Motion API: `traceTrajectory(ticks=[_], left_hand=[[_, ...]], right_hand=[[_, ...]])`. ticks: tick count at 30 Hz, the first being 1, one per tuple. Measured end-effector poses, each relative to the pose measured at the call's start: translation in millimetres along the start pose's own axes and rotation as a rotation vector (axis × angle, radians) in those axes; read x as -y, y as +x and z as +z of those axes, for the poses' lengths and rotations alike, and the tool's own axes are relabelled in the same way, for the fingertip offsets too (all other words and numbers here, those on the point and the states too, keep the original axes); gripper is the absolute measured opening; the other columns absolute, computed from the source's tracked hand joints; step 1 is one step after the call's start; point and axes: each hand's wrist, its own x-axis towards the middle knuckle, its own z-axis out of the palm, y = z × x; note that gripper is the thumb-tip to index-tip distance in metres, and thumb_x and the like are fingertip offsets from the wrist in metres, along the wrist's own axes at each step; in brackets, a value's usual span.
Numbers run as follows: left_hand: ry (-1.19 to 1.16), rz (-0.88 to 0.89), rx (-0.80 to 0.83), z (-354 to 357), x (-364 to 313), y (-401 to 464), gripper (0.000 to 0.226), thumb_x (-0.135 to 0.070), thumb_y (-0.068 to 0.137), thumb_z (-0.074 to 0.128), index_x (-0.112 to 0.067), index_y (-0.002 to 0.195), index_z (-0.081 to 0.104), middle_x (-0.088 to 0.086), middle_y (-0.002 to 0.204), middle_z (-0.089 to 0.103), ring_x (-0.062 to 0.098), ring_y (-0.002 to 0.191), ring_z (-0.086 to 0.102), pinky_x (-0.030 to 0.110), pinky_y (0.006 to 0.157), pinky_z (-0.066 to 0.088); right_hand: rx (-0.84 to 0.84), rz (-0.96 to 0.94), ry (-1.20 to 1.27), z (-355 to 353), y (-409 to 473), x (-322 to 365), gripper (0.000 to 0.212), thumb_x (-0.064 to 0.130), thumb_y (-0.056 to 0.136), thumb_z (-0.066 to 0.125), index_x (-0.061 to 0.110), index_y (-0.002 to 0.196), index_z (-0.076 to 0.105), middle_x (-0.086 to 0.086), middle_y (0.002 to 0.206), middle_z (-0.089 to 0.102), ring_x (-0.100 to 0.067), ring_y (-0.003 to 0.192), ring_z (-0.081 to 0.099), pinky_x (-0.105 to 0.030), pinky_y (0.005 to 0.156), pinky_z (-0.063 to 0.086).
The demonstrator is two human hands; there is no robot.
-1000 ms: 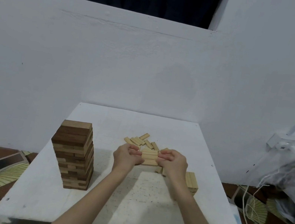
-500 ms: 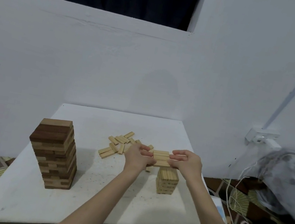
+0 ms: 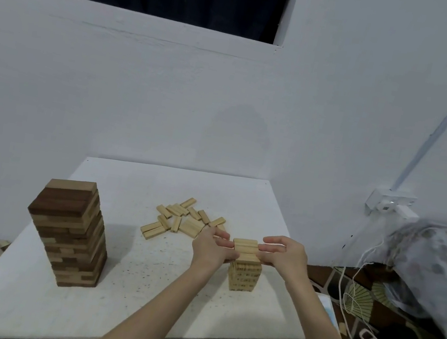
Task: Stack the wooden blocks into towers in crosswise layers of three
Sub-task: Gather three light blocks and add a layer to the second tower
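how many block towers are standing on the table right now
2. A tall dark tower stands on the left of the white table; a short pale tower stands at the right, between the left hand and right hand.

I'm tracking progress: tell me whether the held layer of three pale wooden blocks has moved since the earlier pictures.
Yes. The layer of three pale wooden blocks went rightward from the loose pale blocks onto the small pale tower.

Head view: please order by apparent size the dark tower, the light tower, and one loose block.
1. dark tower
2. light tower, nearer the camera yet clearly smaller
3. loose block, smallest, though farthest
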Motion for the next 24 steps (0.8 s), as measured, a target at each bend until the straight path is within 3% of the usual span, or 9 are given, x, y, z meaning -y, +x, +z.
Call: traceTrajectory(ticks=[7, 15, 24], left_hand=[[0.032, -0.005, 0.004, 3.0, 5.5, 2.6, 0.037, 0.013, 0.067, 0.075, 0.002, 0.099, 0.058, 0.009, 0.081, 0.064, 0.015, 0.069, 0.063, 0.022, 0.057, 0.057], [0.077, 0.011, -0.016, 7.7, 11.7, 5.9, 0.035, 0.009, 0.066, 0.077, -0.009, 0.088, 0.057, 0.014, 0.090, 0.067, 0.024, 0.083, 0.068, 0.038, 0.074, 0.059], [0.077, 0.001, -0.011, 7.8, 13.8, 7.4, 0.037, 0.009, 0.066, 0.077, -0.003, 0.096, 0.059, 0.013, 0.092, 0.067, 0.023, 0.083, 0.067, 0.036, 0.072, 0.059]], right_hand=[[0.009, 0.017, 0.017, -0.4, 0.5, -4.2, 0.028, -0.016, 0.071, 0.071, 0.007, 0.086, 0.064, -0.009, 0.076, 0.069, -0.018, 0.067, 0.065, -0.018, 0.054, 0.056], [0.006, 0.027, 0.018, -2.8, 2.7, -10.1, 0.029, -0.016, 0.071, 0.071, 0.008, 0.085, 0.064, -0.008, 0.077, 0.070, -0.018, 0.066, 0.066, -0.020, 0.058, 0.057], [0.014, 0.030, 0.030, -2.7, 4.0, -11.7, 0.029, -0.016, 0.071, 0.071, 0.008, 0.085, 0.065, -0.009, 0.078, 0.071, -0.022, 0.068, 0.067, -0.027, 0.066, 0.059]])
